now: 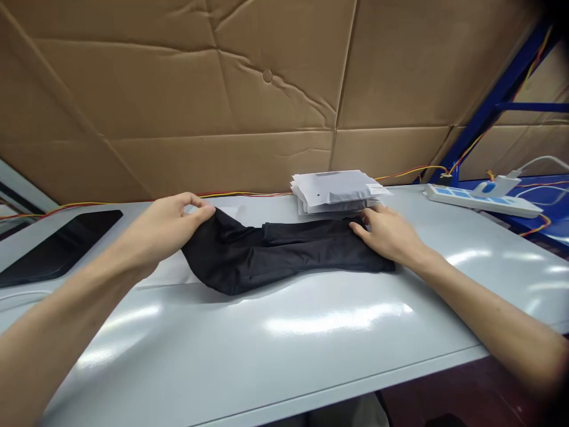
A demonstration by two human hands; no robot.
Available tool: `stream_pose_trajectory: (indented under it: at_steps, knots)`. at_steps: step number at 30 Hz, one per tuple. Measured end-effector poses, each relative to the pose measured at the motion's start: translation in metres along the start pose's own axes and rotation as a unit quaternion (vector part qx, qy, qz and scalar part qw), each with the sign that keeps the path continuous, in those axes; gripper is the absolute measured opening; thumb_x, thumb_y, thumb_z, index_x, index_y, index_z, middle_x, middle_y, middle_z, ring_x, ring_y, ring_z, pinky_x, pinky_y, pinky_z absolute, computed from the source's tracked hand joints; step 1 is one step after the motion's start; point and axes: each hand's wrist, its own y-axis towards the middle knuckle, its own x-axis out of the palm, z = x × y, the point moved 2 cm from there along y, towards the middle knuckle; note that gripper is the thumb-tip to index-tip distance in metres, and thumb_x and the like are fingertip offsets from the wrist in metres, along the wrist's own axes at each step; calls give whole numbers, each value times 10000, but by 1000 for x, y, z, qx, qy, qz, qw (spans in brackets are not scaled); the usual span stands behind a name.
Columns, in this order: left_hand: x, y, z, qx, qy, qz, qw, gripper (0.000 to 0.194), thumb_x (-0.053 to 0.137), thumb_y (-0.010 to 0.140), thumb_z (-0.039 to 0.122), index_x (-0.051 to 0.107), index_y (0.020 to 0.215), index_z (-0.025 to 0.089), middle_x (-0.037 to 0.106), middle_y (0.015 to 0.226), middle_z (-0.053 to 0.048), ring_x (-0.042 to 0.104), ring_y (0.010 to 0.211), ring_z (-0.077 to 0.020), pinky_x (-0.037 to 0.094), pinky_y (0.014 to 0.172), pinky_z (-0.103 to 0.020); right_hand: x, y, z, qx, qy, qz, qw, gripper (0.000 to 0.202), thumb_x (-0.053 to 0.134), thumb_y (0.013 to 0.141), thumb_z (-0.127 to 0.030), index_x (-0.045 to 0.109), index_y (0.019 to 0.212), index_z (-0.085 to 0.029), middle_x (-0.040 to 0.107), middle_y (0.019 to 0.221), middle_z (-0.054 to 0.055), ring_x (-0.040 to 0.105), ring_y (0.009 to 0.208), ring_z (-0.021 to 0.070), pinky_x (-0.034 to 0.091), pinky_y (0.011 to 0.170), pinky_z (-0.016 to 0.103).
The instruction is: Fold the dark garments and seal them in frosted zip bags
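A long folded strip of black cloth (288, 255), perhaps a garment, lies across the white table (311, 362). My left hand (171, 228) pinches its left end between thumb and fingers and holds that end raised off the surface. At the other end, my right hand (386, 234) has its thumb and fingers closed on the upper edge of the cloth. Part of a white sheet (171, 273) shows beneath the raised end.
A stack of white packets (338, 190) stands just behind the cloth. At the right back lies a power strip (484, 200) with a plugged-in charger, beside a blue metal frame (480, 107). A black flat panel (62, 246) is at left. Cardboard (178, 95) walls the back.
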Motion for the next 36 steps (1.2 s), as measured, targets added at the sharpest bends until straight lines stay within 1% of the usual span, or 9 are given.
stream_pose_trajectory:
  at_steps: [5, 9, 11, 15, 20, 24, 28, 32, 36]
  knots:
    - [16, -6, 46, 63, -62, -48, 995, 234, 572, 870, 422, 668, 881, 209, 694, 859, 10, 587, 760, -156, 435, 661, -272, -5, -2, -3, -18, 31, 21, 999, 281, 463, 959, -459, 543, 946, -190, 659, 1069, 173, 634, 926, 316, 461, 704, 397]
    - [47, -13, 79, 84, -84, -77, 990, 174, 535, 858, 354, 623, 810, 211, 687, 809, 2, 616, 699, -158, 453, 621, -274, -7, -2, -5, -43, 48, 35, 997, 218, 476, 956, -424, 509, 933, -209, 688, 996, 143, 640, 849, 293, 430, 655, 371]
    - [65, -16, 87, 103, -96, -133, 981, 168, 510, 884, 355, 616, 885, 224, 720, 819, -2, 668, 778, -184, 492, 678, -290, -7, -2, -5, -46, 61, 40, 996, 201, 486, 952, -414, 502, 955, -214, 697, 960, 125, 641, 799, 280, 412, 628, 359]
    - [82, -21, 87, 164, -47, -192, 966, 190, 505, 918, 372, 629, 1015, 266, 760, 1030, 5, 682, 998, -213, 520, 803, -328, -6, 0, 0, -42, 88, 50, 994, 211, 508, 935, -415, 500, 1010, -217, 698, 893, 93, 641, 743, 276, 405, 611, 356]
    - [70, -28, 73, 265, 0, -141, 954, 223, 475, 947, 395, 653, 956, 261, 741, 1026, 3, 674, 947, -207, 531, 814, -323, -6, 3, 7, -32, 159, 58, 985, 243, 546, 905, -439, 499, 1022, -231, 670, 813, 54, 629, 717, 257, 430, 627, 356]
    - [75, -20, 51, 309, 89, -98, 942, 311, 484, 939, 420, 615, 1164, 249, 663, 1258, -44, 567, 1206, -266, 467, 1018, -408, -4, 5, 8, -14, 238, 58, 970, 256, 582, 878, -446, 498, 997, -235, 647, 777, 27, 624, 709, 232, 451, 644, 349]
    - [90, 0, 40, 297, 121, -87, 943, 436, 464, 939, 414, 552, 1309, 202, 601, 1372, -82, 478, 1320, -287, 419, 1089, -446, -3, 5, 7, -13, 257, 58, 965, 261, 592, 869, -445, 507, 993, -233, 641, 767, 18, 617, 707, 222, 445, 649, 345]
    - [88, 8, 55, 292, 93, -92, 948, 291, 477, 909, 353, 659, 1102, 232, 713, 1174, -42, 585, 1182, -263, 470, 1010, -405, -3, 5, 7, -15, 258, 49, 965, 250, 586, 878, -435, 512, 998, -229, 641, 773, 16, 612, 700, 212, 441, 645, 342]
    - [78, 8, 71, 228, -3, -147, 962, 280, 466, 914, 386, 672, 1030, 237, 727, 1077, -21, 660, 984, -214, 514, 866, -329, -4, 4, 7, -23, 257, 38, 966, 247, 580, 886, -435, 523, 1009, -228, 649, 793, 23, 612, 711, 212, 446, 647, 341]
